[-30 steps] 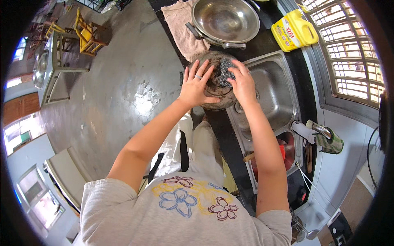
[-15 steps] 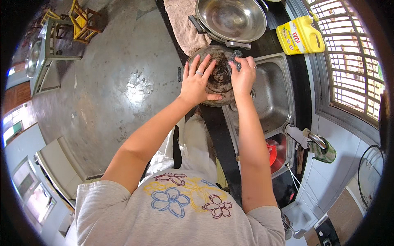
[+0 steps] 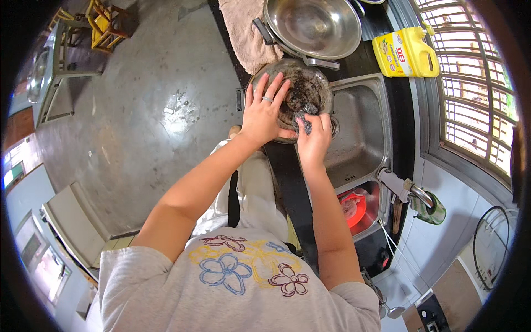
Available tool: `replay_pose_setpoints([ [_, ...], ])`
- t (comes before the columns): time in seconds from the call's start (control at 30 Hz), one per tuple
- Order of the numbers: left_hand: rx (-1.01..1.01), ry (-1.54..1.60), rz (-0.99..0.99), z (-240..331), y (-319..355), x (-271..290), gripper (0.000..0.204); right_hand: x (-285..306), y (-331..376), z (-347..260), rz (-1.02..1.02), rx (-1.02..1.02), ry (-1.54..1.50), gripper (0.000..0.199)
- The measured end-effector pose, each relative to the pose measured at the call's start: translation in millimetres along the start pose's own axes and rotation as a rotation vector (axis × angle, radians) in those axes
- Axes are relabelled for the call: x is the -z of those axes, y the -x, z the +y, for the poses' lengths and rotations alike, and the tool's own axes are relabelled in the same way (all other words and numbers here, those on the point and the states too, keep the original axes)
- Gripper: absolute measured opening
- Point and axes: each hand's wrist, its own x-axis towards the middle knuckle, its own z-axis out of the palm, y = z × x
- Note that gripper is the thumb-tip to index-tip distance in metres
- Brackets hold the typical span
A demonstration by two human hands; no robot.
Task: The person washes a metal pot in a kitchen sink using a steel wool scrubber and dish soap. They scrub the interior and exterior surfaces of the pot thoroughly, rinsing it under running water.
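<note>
A round, blackened metal pot, its stained base turned up, rests on the dark counter's edge beside the sink. My left hand lies spread on the pot's left side, with a ring on one finger. In my right hand is a grey steel wool scrubber, pressed on the pot's lower right part. Dark grime and scratches mark the pot's middle. A side handle juts out at its left.
Beyond the pot stands a shiny steel pan with handles, next to a pinkish towel. A yellow jug is by the window. Right of the pot is a steel sink; a red basin sits in the smaller bowl near the faucet.
My right hand has slid the steel wool from the pot's upper right toward its lower right, nearer to me. My left hand stays spread on the pot.
</note>
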Motion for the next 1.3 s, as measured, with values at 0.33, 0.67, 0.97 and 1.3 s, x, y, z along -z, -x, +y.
replay_pose_setpoints([
  [0.33, -0.009, 0.016, 0.006, 0.3, 5.2, -2.1, 0.139, -4.8, -27.0, -5.2, -0.115, 0.105, -0.101, 0.027],
  [0.67, 0.141, 0.173, 0.225, -1.0, 21.8, -12.6, 0.140, -4.0, -14.6, -21.2, -0.176, -0.014, -0.096, 0.028],
  [0.97, 0.144, 0.215, 0.194, -4.0, 23.1, -11.4, 0.145, -12.2, -44.5, -17.4, -0.229, 0.020, -0.118, 0.029],
  [1.3, 0.156, 0.234, 0.187, 0.0, 22.3, -11.5, 0.144, -18.8, -56.6, -19.2, -0.187, 0.000, -0.052, 0.030],
])
